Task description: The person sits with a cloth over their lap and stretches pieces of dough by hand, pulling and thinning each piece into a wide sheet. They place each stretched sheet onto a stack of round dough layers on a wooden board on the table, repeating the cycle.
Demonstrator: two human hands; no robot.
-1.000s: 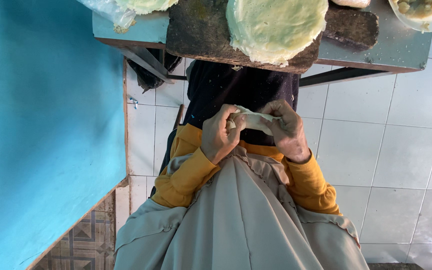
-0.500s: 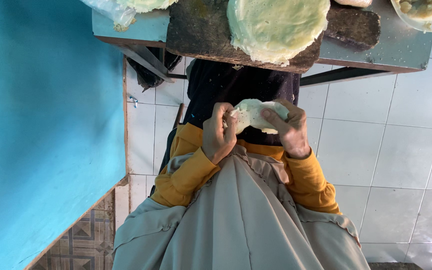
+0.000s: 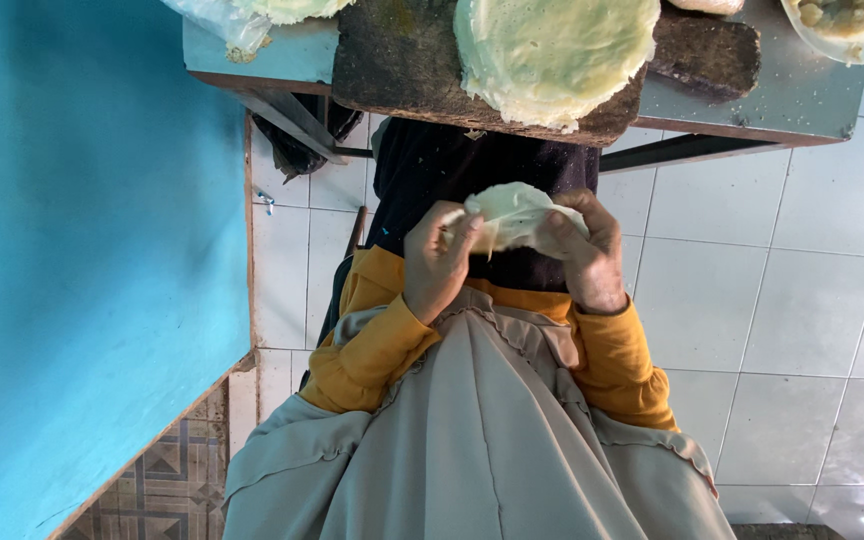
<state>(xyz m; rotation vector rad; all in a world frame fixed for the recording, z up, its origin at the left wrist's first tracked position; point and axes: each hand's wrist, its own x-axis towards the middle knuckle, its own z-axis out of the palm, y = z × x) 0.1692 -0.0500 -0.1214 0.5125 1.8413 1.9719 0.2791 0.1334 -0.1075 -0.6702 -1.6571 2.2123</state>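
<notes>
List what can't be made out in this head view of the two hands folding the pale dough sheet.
- Whatever lies inside the dough sheet: head view, hidden by its own folds and by the left hand and right hand.
- Both palms: turned away from the camera.
- The bowl and its contents: cut off by the top edge.
- The plastic bag: cut off at the top edge.
- The person's legs: covered by the grey cloth.

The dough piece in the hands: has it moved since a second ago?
Yes. The dough piece has risen in the picture toward the wooden board, held between the left hand and right hand, and now looks more spread out.
</notes>
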